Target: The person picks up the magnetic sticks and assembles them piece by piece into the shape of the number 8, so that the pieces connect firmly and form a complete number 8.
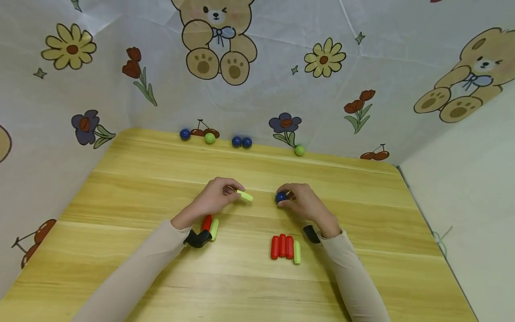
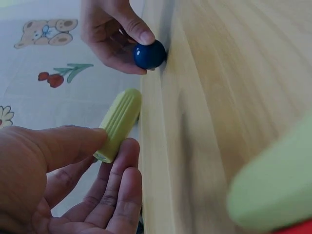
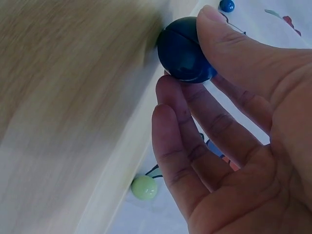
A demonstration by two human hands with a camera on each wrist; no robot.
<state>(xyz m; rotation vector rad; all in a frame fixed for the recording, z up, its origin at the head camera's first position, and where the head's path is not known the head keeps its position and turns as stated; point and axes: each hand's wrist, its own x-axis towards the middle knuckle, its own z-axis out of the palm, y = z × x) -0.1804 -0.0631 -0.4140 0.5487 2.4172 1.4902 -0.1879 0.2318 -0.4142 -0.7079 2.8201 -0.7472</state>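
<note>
My left hand (image 1: 217, 195) pinches a light green ridged stick (image 1: 245, 195) between thumb and fingers, its free end pointing to the right; the left wrist view shows the stick (image 2: 119, 124) held above the wooden table (image 2: 229, 63). Across from it, my right hand (image 1: 302, 199) grips a dark blue ball (image 1: 280, 197) between thumb and fingertips. In the right wrist view the ball (image 3: 184, 50) is right at the tabletop. Near my left wrist lie a red stick (image 1: 207, 222) and a green stick (image 1: 214, 229), side by side, partly covered by the black wrist camera (image 1: 198, 239).
Three red sticks (image 1: 282, 246) and a green stick (image 1: 297, 252) lie in a row near my right wrist. Along the table's back edge sit a blue ball (image 1: 185, 134), a green ball (image 1: 209, 138), two blue balls (image 1: 242, 142) and another green ball (image 1: 299, 150), against a patterned cloth (image 1: 257, 103).
</note>
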